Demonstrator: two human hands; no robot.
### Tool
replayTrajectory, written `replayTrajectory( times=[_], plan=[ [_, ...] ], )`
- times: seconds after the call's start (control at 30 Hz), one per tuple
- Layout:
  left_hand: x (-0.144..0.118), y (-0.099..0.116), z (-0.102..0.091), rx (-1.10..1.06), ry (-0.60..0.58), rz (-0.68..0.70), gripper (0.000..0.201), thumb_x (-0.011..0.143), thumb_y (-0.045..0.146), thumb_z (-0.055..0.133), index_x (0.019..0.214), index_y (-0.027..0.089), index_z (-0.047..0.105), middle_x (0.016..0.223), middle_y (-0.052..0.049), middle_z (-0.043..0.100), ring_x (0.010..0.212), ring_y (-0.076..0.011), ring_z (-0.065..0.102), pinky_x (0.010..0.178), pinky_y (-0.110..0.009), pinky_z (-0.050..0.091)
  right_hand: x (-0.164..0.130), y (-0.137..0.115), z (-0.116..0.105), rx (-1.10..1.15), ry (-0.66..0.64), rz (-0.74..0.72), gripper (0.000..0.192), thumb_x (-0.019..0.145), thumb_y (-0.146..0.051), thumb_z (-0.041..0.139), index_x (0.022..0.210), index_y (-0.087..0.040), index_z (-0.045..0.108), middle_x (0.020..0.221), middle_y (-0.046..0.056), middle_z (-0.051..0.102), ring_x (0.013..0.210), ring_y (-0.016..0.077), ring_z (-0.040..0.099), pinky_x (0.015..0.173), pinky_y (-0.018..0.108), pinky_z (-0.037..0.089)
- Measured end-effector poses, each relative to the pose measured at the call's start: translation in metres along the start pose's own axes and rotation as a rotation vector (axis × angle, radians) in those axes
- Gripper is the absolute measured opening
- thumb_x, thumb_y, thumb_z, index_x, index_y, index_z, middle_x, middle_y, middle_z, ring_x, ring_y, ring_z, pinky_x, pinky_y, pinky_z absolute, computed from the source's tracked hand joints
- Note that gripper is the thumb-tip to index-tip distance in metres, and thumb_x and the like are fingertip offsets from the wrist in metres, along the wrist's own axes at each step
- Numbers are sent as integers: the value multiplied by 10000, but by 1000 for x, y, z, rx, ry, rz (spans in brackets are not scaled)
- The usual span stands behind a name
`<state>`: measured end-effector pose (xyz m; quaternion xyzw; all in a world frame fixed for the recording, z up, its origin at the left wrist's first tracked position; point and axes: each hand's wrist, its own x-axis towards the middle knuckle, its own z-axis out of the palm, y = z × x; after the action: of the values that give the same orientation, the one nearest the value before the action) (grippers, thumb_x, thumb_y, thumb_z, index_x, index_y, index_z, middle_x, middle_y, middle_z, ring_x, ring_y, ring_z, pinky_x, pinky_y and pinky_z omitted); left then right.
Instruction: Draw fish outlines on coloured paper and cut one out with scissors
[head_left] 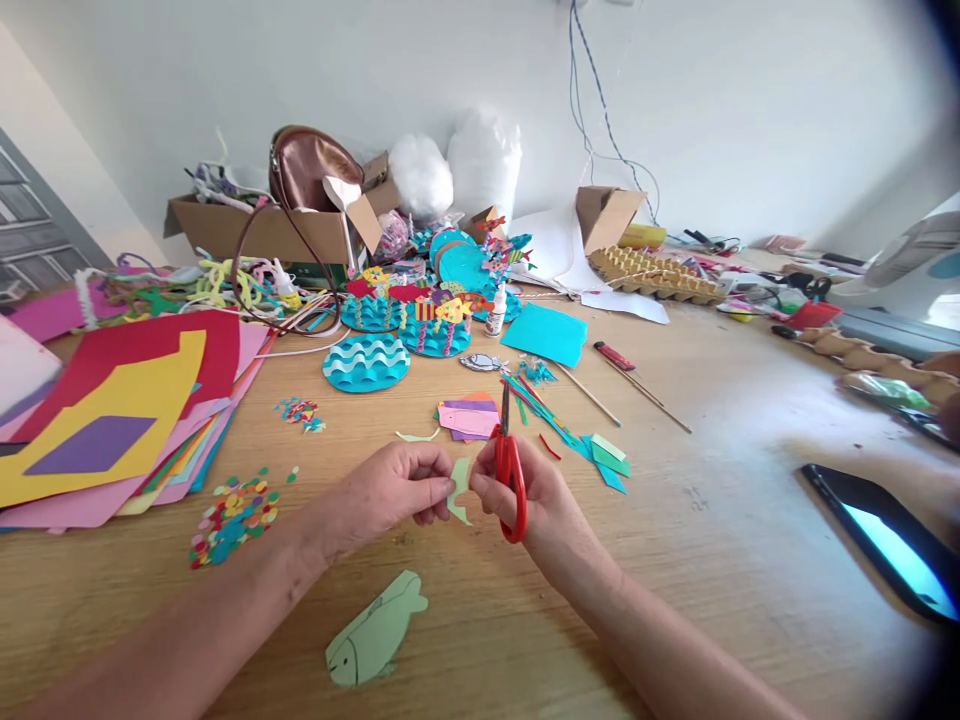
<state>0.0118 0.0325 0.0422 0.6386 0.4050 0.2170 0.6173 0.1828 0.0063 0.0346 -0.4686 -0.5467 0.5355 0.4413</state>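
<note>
While both hands (390, 492) pinch paper (459, 488); bare table (712, 520) rightward.

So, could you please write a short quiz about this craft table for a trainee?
1. True or false: the right hand holds red-handled scissors.
2. What does the left hand pinch? A) a glue bottle B) a small green paper piece C) a pencil
3. Fill in: the green paper fish lies on the table, ____ to the person than the hands.

Key
1. True.
2. B: the small green paper piece sits between both hands; the glue bottle stands far back, untouched.
3. Nearer.
</note>
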Motion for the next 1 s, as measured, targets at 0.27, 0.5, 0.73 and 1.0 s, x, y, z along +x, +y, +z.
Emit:
replayTrajectory(
  times=[0.27, 0.5, 0.73, 1.0],
  plan=[
    [-3, 6, -4, -1, 123, 90, 156, 759, 329, 517, 713, 184, 482, 587, 48, 534, 538, -87, 469, 551, -224, 397, -2, 1, -2, 37, -40, 36, 188, 789, -342, 572, 773, -179, 479, 626, -41, 501, 541, 90, 423, 476, 211, 323],
    [-1, 3, -5, 75, 53, 10, 101, 721, 261, 537, 676, 183, 491, 561, 53, 517, 519, -89, 463, 503, -214, 358, -2, -2, -1, -6, -73, 93, 237, 720, -350, 644, 796, -193, 484, 629, -49, 497, 518, 89, 409, 454, 215, 300],
    [1, -4, -4, 210, -18, -18, 80, 723, 249, 498, 678, 185, 481, 554, 54, 502, 514, -100, 472, 494, -219, 355, 4, 6, -1, -72, -123, 132, 236, 636, -261, 658, 748, -202, 458, 608, -66, 488, 500, 83, 407, 450, 213, 296],
    [-1, -3, -7, 456, -30, -33, 117, 725, 264, 551, 644, 186, 519, 552, 56, 484, 517, -109, 424, 462, -220, 283, 7, 7, -4, -150, -52, 100, 184, 629, -213, 631, 738, -193, 484, 635, -56, 504, 527, 86, 427, 472, 214, 328]
  ],
)
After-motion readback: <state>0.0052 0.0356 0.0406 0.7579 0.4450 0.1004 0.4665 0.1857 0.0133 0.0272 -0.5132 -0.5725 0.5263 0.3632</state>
